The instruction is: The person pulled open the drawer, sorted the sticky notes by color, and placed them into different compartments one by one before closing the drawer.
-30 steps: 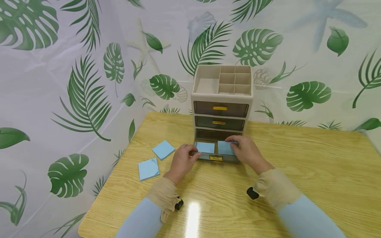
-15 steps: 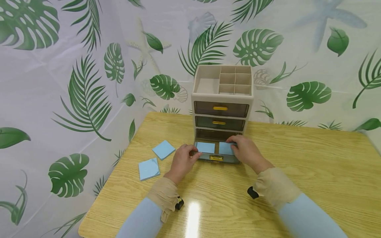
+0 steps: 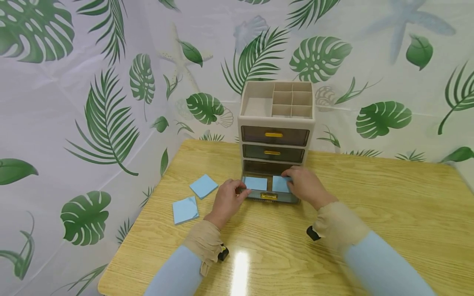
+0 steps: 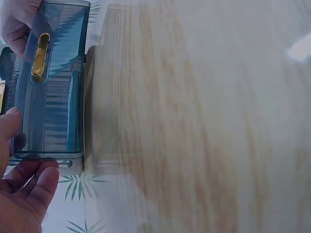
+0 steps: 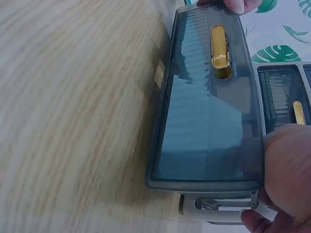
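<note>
A beige desktop organizer (image 3: 276, 120) stands against the wall with its bottom drawer (image 3: 282, 197) pulled out. My left hand (image 3: 227, 201) pinches that drawer's left front corner, thumb on the front and fingers below the edge in the left wrist view. Inside lie two pale blue sticky note pads: the left pad (image 3: 255, 183) sits apart from the right pad (image 3: 280, 184). My right hand (image 3: 309, 186) reaches over the drawer's right side and holds the right pad at its right and far edges; its fingertips are partly hidden. Another view of the drawer (image 5: 204, 160) shows blue through its tinted front.
Two more blue sticky note pads, an upper pad (image 3: 203, 186) and a lower pad (image 3: 185, 210), lie on the wooden table (image 3: 266, 255) left of the organizer. The upper drawer (image 3: 275, 139) and middle drawer (image 3: 273, 156) are closed. A leaf-print cloth (image 3: 326, 24) hangs behind.
The right pad has shifted slightly right and back, and its visible part is squarer to the drawer. My right hand has moved up a little. My left hand stays at the drawer corner.
</note>
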`<act>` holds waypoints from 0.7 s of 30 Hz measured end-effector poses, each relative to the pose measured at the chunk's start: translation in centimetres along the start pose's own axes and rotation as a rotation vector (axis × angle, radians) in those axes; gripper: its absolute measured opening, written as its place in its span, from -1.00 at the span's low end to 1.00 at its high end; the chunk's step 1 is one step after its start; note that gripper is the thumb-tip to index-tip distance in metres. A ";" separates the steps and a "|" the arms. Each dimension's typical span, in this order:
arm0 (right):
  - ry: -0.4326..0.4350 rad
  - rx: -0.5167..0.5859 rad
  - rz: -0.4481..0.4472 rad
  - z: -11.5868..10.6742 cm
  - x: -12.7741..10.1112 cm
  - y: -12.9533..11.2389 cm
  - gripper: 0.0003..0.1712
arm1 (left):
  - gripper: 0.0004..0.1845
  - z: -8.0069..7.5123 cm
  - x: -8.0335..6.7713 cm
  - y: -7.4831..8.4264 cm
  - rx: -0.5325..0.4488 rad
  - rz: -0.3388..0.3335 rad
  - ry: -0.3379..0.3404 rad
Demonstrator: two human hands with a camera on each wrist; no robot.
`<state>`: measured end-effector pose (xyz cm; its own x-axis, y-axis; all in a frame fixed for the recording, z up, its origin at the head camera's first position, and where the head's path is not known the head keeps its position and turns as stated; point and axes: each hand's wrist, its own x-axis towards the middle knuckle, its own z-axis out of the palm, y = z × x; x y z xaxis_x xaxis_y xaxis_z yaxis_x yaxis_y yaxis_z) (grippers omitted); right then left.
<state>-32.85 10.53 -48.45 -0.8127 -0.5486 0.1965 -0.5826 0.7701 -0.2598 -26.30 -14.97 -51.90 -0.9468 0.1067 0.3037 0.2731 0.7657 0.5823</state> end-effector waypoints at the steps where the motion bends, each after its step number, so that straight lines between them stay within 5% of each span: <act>1: -0.016 -0.009 -0.002 -0.1 0.1 0.0 -0.74 | -0.81 0.0 0.0 0.0 0.003 -0.002 -0.002; 13: -0.211 -0.098 0.044 0.0 1.1 -0.1 -0.68 | -0.82 0.0 -0.1 0.0 -0.027 0.001 -0.016; 21: -0.265 -0.144 0.012 0.2 1.5 0.2 -0.66 | -0.82 -0.1 0.0 0.0 -0.036 -0.001 -0.008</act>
<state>-34.19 9.75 -48.39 -0.8046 -0.5903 -0.0644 -0.5809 0.8050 -0.1206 -26.23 -15.01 -51.79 -0.9482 0.1113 0.2975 0.2783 0.7425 0.6092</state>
